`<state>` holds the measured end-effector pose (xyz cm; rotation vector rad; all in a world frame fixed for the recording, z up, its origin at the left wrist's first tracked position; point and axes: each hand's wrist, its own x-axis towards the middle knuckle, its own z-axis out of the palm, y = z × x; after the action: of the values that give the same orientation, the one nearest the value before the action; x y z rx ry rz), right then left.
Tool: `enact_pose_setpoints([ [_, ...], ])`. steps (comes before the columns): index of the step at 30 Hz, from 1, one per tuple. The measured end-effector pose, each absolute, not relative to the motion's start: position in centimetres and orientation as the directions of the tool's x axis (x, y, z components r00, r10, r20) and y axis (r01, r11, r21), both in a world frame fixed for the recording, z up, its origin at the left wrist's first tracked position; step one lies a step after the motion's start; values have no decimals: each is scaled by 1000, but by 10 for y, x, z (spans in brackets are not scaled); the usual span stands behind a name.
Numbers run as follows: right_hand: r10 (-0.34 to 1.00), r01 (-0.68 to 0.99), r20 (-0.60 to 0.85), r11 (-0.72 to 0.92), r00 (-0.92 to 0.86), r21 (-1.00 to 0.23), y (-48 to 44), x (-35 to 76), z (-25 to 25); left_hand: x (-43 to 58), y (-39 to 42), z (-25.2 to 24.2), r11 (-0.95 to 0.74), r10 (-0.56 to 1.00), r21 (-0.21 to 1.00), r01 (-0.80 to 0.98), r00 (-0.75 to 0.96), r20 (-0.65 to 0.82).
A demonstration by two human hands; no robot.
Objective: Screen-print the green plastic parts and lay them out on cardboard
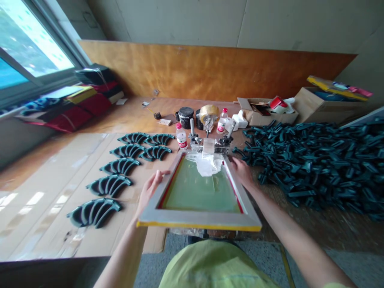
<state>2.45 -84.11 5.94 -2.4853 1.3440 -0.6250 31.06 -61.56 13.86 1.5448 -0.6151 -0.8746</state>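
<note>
A screen-printing frame point(198, 218) with green mesh and a grey rim lies in front of me, hinged to a metal clamp point(210, 144) at its far end. White ink or cloth point(207, 164) sits on the mesh near the clamp. My left hand point(150, 188) rests against the frame's left rail, fingers stretched along it. My right hand point(242, 170) lies on the right rail near the far corner, fingers curled over the edge.
Rows of dark teal curved plastic parts point(120, 166) lie on cardboard point(45, 200) to the left. A big heap of the same parts point(315, 160) fills the right. Bottles point(181, 137), black jars point(186, 116), tape point(209, 112) and cardboard boxes point(324, 106) stand behind.
</note>
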Motion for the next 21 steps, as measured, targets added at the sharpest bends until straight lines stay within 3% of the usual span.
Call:
enact_pose_setpoints([
  [2,-841,-739,317,-538,439,-406,-854,29,78,308,-602,110,-304,-798,943,134,506,-329],
  [5,-708,-634,396,-703,585,-322,-858,66,101,302,-597,67,-371,-769,913,169,496,-404],
  [7,-638,-592,325,-770,698,-239,-856,97,109,300,-599,46,-378,-750,914,146,530,-395],
  [11,-657,-643,50,-749,752,-162,-846,126,103,301,-603,29,-393,-738,912,119,550,-390],
  [14,-565,-554,29,-816,824,-165,-832,110,91,303,-601,26,-406,-744,905,126,530,-408],
  [18,-293,-267,99,-940,951,-213,-822,72,90,303,-599,22,-406,-747,906,122,527,-406],
  [21,-230,-205,70,-946,971,-252,-827,65,98,302,-600,21,-403,-742,906,128,534,-405],
])
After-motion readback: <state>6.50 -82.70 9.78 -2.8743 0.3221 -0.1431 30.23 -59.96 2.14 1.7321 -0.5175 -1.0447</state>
